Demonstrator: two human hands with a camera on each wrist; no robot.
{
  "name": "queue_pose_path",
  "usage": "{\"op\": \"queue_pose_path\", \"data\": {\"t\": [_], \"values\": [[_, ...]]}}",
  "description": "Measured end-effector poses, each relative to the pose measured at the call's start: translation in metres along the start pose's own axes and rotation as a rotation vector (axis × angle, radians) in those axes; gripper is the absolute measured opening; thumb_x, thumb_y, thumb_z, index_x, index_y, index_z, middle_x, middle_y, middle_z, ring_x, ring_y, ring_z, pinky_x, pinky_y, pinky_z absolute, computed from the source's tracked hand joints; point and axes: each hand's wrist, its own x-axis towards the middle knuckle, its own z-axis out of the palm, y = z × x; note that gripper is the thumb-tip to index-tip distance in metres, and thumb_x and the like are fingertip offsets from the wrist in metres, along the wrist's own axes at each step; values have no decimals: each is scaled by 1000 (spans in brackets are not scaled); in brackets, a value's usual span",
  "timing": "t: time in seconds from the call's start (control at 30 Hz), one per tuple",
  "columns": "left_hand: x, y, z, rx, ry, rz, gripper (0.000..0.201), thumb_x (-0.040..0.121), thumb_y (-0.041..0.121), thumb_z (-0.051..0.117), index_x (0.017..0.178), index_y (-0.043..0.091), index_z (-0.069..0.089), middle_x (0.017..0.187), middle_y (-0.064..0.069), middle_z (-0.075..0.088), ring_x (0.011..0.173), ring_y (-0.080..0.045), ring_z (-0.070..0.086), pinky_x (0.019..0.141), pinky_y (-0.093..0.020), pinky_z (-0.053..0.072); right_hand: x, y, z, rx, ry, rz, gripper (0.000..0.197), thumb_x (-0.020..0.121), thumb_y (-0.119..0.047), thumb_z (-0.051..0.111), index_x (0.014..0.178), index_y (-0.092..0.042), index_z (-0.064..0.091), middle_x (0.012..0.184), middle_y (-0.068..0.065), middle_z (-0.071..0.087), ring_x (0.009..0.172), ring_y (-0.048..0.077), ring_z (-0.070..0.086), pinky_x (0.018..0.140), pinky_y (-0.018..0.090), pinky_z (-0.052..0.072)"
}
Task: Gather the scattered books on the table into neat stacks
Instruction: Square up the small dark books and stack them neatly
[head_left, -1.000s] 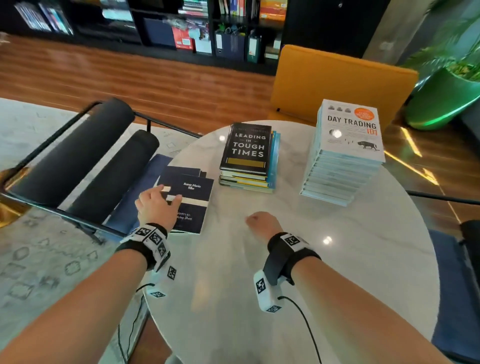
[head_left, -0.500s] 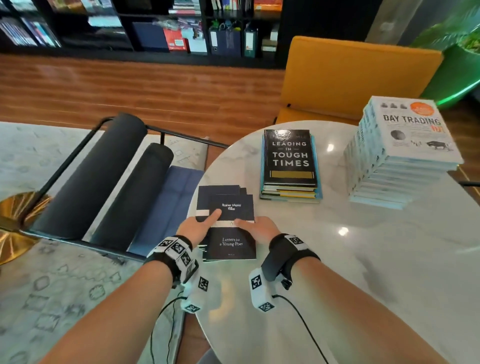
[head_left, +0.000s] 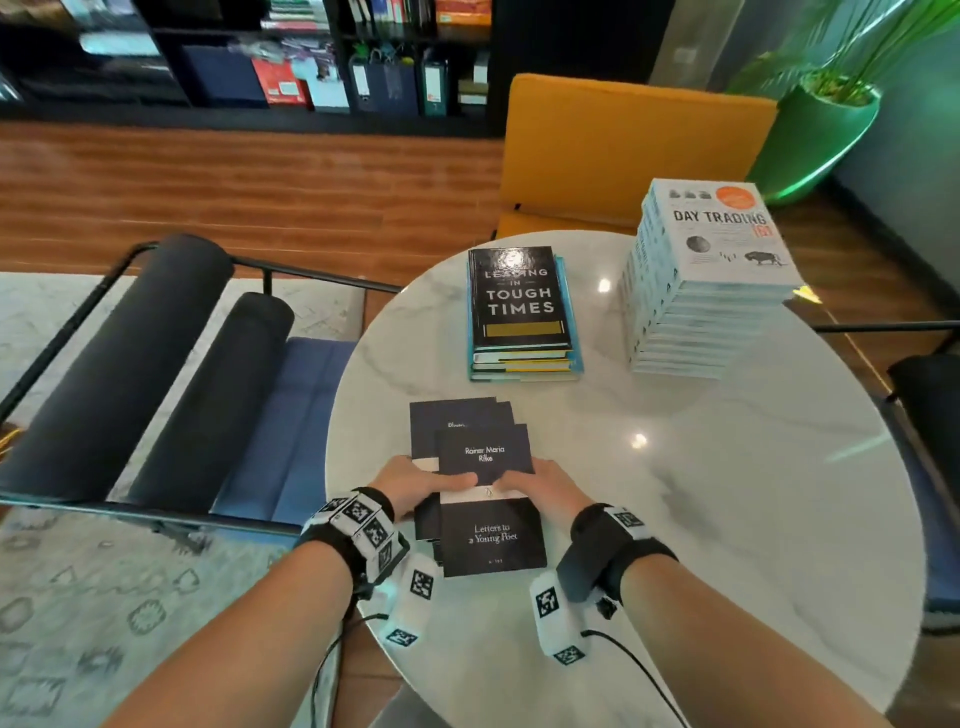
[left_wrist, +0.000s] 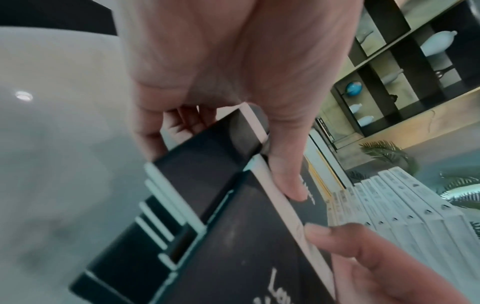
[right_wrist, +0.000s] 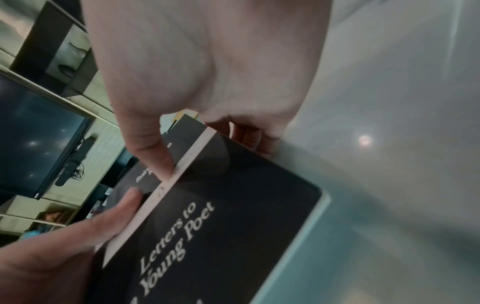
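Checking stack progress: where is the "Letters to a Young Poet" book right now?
In the head view, Letters to a Young Poet tops the uneven dark pile at the table's near-left edge, between the left hand and right hand.

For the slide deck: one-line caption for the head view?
Both hands, left hand and right hand, grip a fanned pile of dark paperbacks on the marble table, beside two stacks.

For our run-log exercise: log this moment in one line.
left hand: grips dark booklets | right hand: grips booklets | booklets: uneven pile | two stacks behind

glossy marble table (head_left: 727, 519), matt paper book covers (head_left: 493, 540).
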Motion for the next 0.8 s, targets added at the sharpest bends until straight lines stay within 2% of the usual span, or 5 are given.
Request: {"op": "queue_pose_path", "data": {"t": [0.2,0.3,0.43,0.57,0.8], "values": [[-19,21,49,150,91,198,102,56,13,93,134,11,27,120,-4,53,116,-22,53,105,-42,42,-34,10,-33,153,95,-40,60,76,-5,69,126,-10,36,106,7,57,96,20,60,82,35,51],[-35,39,78,121,55,419,101,63,1,87,139,17,23,114,4,55,109,-15,55,104,-40,43,-52,-1,-59,207,165,-175,59,81,5,65,125,-16,32,104,4,57,88,14,62,62,24,52],[-39,53,108,38,75,634,102,61,-5,85,142,19,28,114,5,59,109,-10,58,98,-34,49,-57,-6,-88,110,243,-397,69,78,6,70,127,-17,29,118,6,56,108,16,59,94,35,51],[-40,58,132,-10,52,736,115,65,-13,79,149,32,15,130,-4,49,116,-12,55,91,-16,50,-63,-3,-101,63,295,-498,88,79,5,71,141,-27,18,124,0,54,116,11,55,91,15,48],[-36,53,141,580,245,795,83,86,19,70,152,31,20,158,-3,20,145,-16,20,108,-16,12,-69,-15,-103,-328,338,-574,83,89,-7,62,150,-41,16,154,-3,23,138,13,34,102,12,29]]}}
